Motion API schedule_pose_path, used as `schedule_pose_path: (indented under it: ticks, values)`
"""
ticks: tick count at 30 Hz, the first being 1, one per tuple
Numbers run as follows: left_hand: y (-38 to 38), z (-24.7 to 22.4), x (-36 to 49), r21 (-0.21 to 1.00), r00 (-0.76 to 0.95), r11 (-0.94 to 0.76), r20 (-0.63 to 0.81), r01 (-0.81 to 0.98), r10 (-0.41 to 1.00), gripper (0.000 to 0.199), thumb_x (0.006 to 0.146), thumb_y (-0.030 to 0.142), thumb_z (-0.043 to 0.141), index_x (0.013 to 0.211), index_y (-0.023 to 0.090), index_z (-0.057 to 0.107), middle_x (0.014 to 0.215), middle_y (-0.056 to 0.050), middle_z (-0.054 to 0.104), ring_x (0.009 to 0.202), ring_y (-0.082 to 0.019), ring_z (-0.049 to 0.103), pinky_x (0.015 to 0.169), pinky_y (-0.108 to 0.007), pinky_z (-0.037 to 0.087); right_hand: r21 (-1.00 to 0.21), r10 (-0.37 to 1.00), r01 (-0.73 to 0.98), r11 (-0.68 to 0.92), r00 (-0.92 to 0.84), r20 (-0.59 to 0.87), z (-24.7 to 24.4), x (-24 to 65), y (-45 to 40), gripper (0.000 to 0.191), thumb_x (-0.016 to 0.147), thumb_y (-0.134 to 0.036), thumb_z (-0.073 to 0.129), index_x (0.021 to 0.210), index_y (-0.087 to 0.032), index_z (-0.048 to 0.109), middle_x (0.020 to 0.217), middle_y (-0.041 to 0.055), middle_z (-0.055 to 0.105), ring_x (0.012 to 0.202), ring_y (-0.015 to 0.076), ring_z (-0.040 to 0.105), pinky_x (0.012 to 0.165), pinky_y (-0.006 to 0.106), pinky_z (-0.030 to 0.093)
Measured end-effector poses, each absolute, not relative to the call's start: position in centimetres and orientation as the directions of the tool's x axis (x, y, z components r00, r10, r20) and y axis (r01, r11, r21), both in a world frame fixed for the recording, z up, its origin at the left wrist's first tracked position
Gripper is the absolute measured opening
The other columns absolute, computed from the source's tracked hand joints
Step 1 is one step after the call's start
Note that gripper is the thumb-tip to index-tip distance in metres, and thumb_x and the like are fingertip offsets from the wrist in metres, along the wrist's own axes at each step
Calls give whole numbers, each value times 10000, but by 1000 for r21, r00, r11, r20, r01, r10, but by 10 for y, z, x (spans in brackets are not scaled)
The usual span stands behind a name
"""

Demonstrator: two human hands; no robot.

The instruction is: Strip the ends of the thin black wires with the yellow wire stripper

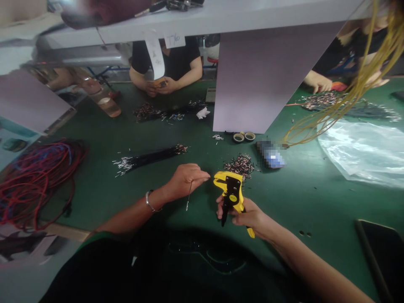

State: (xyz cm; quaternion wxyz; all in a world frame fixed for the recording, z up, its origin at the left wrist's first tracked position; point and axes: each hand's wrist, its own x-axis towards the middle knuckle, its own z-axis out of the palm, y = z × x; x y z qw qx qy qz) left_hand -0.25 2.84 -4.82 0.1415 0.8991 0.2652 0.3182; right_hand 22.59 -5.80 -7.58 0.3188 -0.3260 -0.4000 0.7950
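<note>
My left hand (185, 182) is closed in a pinch on a short black wire (189, 195). One end of the wire hangs below the fingers with a silvery tip, and the other shows at my fingertips. Just to the right, my right hand (249, 213) grips a yellow and black wire stripper (232, 191) by its handles, jaws pointing left toward the wire's end. A small gap lies between jaws and fingertips. Behind the tool is a heap of short cut wire pieces (242, 163). A bundle of black wires (150, 158) lies beyond my left hand.
Red and blue cable coils (38, 181) lie at left. Two tape rolls (244, 137) stand by a grey divider panel (249, 80). Yellow wires (341, 105) hang at right above a plastic bag (362, 147). A dark phone (383, 256) lies near right. People sit across the table.
</note>
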Motion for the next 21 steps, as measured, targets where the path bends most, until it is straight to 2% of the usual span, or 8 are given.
schedule_pose_path:
  ticks: [7, 14, 21]
  values:
    - [25, -48, 1, 349, 662, -861, 551, 371, 508, 209, 926, 219, 501, 823, 163, 674, 546, 18, 550, 521, -90, 473, 523, -206, 376, -862, 764, -221, -457, -593, -254, -81, 227, -58, 518, 534, -70, 559, 1043, -160, 589, 872, 49, 659, 865, 227, 584, 811, 377, 405]
    - [26, -50, -2, 254, 666, -863, 553, 438, 501, 212, 917, 194, 489, 814, 180, 674, 537, 24, 526, 519, -98, 457, 512, -228, 350, -846, 757, -231, -480, -596, -267, -78, 228, -57, 495, 527, -73, 560, 1012, -166, 591, 845, 38, 644, 836, 223, 592, 793, 381, 417]
    - [25, -48, -1, 332, 657, -858, 553, 391, 513, 184, 908, 179, 513, 818, 163, 672, 555, 20, 546, 524, -91, 459, 518, -218, 360, -837, 732, -205, -507, -616, -292, -74, 229, -57, 495, 529, -62, 547, 1012, -156, 592, 850, 40, 654, 826, 214, 613, 749, 342, 429]
